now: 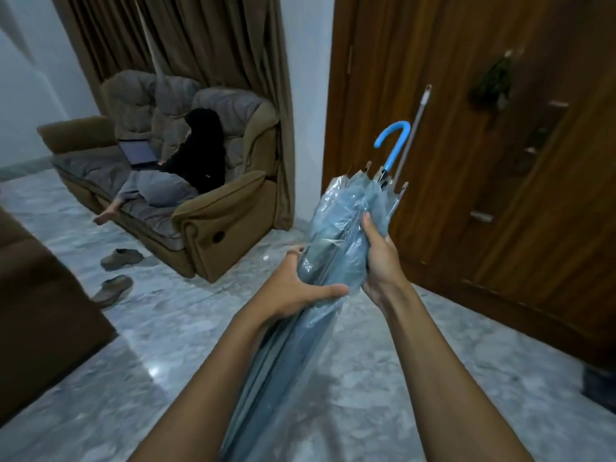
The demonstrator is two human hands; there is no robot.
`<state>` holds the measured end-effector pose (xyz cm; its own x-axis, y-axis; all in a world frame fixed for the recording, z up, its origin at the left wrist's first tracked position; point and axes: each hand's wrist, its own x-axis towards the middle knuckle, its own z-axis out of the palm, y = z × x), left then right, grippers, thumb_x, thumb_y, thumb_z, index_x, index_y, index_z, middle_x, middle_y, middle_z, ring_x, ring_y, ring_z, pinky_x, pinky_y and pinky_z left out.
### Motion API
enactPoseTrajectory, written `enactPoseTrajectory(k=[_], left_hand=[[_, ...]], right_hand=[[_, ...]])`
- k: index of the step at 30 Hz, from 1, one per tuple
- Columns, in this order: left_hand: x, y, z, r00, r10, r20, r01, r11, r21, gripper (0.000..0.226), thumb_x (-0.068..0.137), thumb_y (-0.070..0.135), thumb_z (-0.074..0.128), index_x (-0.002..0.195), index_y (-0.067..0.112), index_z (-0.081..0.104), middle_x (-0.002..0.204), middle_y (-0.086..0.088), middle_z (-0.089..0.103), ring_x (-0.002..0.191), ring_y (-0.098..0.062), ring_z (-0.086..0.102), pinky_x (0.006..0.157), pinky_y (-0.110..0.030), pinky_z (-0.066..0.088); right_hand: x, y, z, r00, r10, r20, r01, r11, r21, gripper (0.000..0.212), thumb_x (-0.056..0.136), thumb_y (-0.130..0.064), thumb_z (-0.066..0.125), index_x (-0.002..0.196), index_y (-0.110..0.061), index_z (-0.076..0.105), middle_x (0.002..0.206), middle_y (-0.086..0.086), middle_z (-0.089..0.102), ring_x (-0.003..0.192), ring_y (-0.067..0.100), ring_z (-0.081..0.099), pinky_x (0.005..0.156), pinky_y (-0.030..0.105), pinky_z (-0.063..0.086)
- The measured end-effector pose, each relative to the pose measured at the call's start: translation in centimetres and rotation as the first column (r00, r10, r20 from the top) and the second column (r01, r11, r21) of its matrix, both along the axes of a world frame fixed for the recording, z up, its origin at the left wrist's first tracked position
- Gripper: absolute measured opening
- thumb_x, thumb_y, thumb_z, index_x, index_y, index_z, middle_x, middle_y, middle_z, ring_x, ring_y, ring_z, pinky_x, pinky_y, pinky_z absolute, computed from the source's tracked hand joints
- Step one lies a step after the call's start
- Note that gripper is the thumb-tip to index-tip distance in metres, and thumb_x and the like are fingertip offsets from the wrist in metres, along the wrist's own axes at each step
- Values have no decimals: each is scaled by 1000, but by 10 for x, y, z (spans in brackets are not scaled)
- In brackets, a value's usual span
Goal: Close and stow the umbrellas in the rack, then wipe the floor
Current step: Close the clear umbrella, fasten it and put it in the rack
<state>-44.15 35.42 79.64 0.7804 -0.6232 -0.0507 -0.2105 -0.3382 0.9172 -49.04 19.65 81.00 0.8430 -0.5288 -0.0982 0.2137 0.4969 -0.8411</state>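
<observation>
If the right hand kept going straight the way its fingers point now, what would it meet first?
The right hand is already wrapped on the folded translucent blue umbrella, fingers pointing up and away. Beyond that, the line probably reaches the blue hooked handle or the grey pole leaning on the wooden door; depth is unclear.

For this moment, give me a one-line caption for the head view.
Both hands, left hand and right hand, gather a closed translucent blue umbrella, hook handle pointing away, above marble floor.
</observation>
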Motion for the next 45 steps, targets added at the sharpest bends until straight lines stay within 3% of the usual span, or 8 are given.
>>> enactPoseTrajectory(k=[5, 11, 15, 23, 27, 30, 41, 45], left_hand=[[1, -96, -9, 997, -71, -12, 70, 997, -40, 77, 65, 35, 87, 129, 26, 45, 119, 7, 64, 103, -6, 65, 95, -32, 54], [-4, -203, -14, 995, -49, 91, 52, 998, -31, 54, 74, 22, 81, 114, 30, 46, 99, 20, 59, 95, -2, 63, 74, -9, 51], [-2, -260, -24, 981, 43, 191, -48, 999, 22, 65, 73, 34, 76, 130, 29, 44, 111, 7, 66, 100, -18, 65, 88, -39, 55], [17, -331, -28, 930, -5, 367, -7, 999, 32, 45, 79, 21, 67, 115, 31, 43, 89, 6, 68, 80, -16, 64, 68, -28, 53], [39, -351, -33, 901, -28, 434, 41, 999, -20, 45, 79, 24, 64, 113, 33, 37, 82, 2, 70, 78, -22, 68, 69, -39, 56], [54, -364, -34, 900, -51, 434, 81, 995, -51, 41, 84, 27, 66, 112, 32, 37, 80, 4, 68, 75, -21, 67, 65, -37, 55], [89, -372, -41, 946, -103, 306, 138, 986, -95, 56, 73, 30, 77, 117, 28, 42, 95, 8, 65, 84, -19, 66, 72, -39, 56], [99, -367, -41, 977, -155, 148, 183, 962, -200, 52, 74, 21, 78, 113, 31, 47, 99, 15, 64, 89, -6, 67, 79, -41, 59]], right_hand=[[-5, -79, -8, 992, -104, -70, 104, 995, -3, 47, 99, -45, 51, 133, -14, 58, 119, 13, 72, 109, 30, 70, 97, 53, 54], [-11, -175, -8, 959, -178, -222, 115, 956, -271, 53, 97, -56, 47, 131, -17, 50, 129, 3, 62, 110, 18, 66, 92, 36, 56], [-22, -229, -7, 787, -545, -290, 282, 734, -618, 42, 91, -58, 57, 112, -22, 51, 122, -3, 40, 97, 7, 53, 88, 30, 49], [-22, -255, -10, 510, -848, -146, 346, 358, -867, 39, 83, -65, 61, 92, -29, 48, 103, -9, 48, 94, 12, 52, 76, 33, 45], [0, -267, -6, 673, -640, -371, 208, 646, -735, 44, 86, -59, 62, 66, -21, 56, 64, -9, 57, 64, 11, 56, 63, 30, 43], [15, -274, -15, 745, -530, -406, 195, 754, -628, 43, 90, -46, 65, 77, -4, 69, 73, 5, 72, 67, 16, 68, 64, 30, 50], [11, -292, -27, 902, -335, -271, 227, 905, -360, 17, 102, -23, 51, 103, -7, 59, 74, 5, 69, 61, 21, 69, 83, 43, 59], [3, -307, -21, 874, -390, -290, 175, 809, -561, 18, 98, -30, 59, 97, -15, 69, 75, -3, 62, 61, 10, 58, 67, 25, 51]])
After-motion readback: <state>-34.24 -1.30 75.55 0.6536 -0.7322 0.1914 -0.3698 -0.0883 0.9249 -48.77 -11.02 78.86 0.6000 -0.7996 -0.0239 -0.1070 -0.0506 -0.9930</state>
